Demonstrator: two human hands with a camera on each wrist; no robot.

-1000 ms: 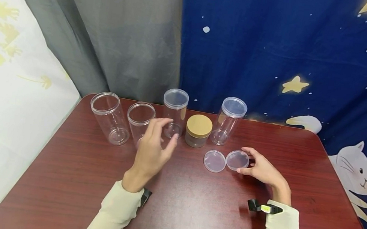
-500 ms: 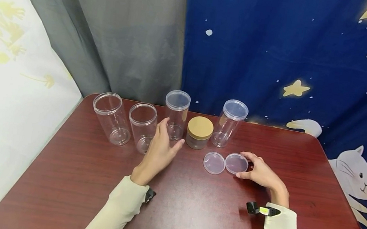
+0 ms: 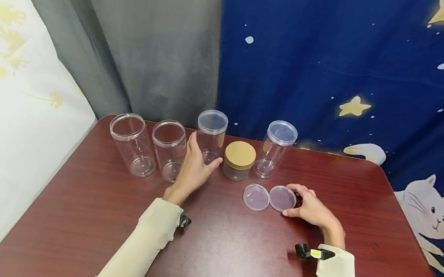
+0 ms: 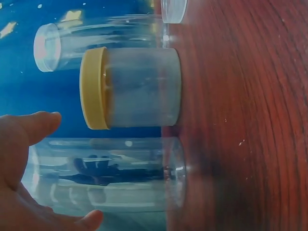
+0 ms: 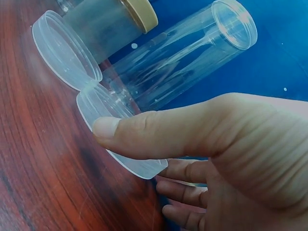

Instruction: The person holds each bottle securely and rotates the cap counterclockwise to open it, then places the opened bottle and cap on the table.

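Observation:
My left hand (image 3: 192,171) is spread beside a tall clear jar (image 3: 212,130) with a clear lid; its fingers lie along the jar's left side and its thumb in front. In the left wrist view, that jar (image 4: 120,175) stands between thumb and fingers, with visible room at the thumb. My right hand (image 3: 314,209) holds the edge of a round clear plastic lid (image 3: 282,198), its thumb (image 5: 107,129) over the near rim and other fingers at the far rim. A second clear lid (image 3: 256,197) lies on the table, touching the first at its left.
Two tall clear jars without lids, one at the far left (image 3: 132,146) and one nearer (image 3: 168,148), stand left of my left hand. A short jar with a yellow lid (image 3: 239,155) and another tall lidded jar (image 3: 274,149) stand on the dark red table (image 3: 233,254), before the curtains.
My left hand has moved from the nearer lidless jar to the lidded jar beside it. That lidless jar has shifted slightly back. My right hand stays at the clear lid.

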